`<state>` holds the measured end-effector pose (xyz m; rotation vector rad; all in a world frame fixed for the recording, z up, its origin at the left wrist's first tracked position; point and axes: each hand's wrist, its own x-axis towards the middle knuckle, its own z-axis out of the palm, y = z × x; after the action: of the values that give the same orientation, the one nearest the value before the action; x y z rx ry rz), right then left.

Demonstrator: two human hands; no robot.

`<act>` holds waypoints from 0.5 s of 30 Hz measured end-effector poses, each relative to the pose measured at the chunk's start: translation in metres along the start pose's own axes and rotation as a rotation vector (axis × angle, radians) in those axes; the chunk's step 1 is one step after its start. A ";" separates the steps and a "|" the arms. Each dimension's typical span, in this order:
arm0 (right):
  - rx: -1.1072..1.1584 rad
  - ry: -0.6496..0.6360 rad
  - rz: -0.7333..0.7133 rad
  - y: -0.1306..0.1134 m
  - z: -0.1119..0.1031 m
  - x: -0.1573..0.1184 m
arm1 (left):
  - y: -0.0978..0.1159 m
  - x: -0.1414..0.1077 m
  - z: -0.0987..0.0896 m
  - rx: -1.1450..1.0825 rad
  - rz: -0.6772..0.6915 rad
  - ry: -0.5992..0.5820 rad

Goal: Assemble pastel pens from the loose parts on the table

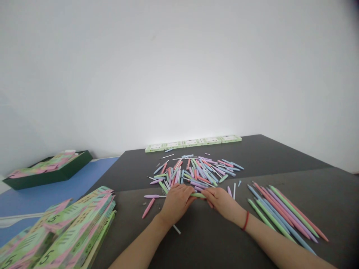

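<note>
Pale green shows in a short band between the two hands: a pen piece (198, 195) at the centre of the frame, just below the heap of loose pen parts (202, 170). Both its ends are covered by fingers, so its full length cannot be made out. Most fingertips of the left hand (178, 198) are hidden under its own back, and a white rod (176, 229) is partly covered by that wrist. Printed packets (75, 224) at lower left are cut off by the frame edge, as are both forearms.

Each grip is closed, with no gap to be seen: the left on the piece's left end, the right hand (217, 198) pinching its right end. How the left fingers are arranged cannot be told.

Both hands are held low over the worktop (218, 246), backs upward, knuckles turned toward each other. The forearms rise from the lower left and lower right, converging at the centre; a red cord (246, 220) circles the right wrist.
</note>
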<state>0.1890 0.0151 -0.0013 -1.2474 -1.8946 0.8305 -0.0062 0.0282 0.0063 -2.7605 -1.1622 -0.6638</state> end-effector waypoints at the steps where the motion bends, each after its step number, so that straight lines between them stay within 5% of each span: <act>1: -0.006 0.012 -0.003 0.001 0.000 0.000 | 0.000 0.000 0.000 0.002 0.000 0.001; 15: -0.043 0.023 -0.012 0.003 0.001 0.000 | 0.000 0.000 0.000 0.023 0.014 0.021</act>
<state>0.1896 0.0160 -0.0046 -1.2643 -1.9088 0.7699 -0.0057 0.0281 0.0061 -2.7341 -1.1375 -0.6718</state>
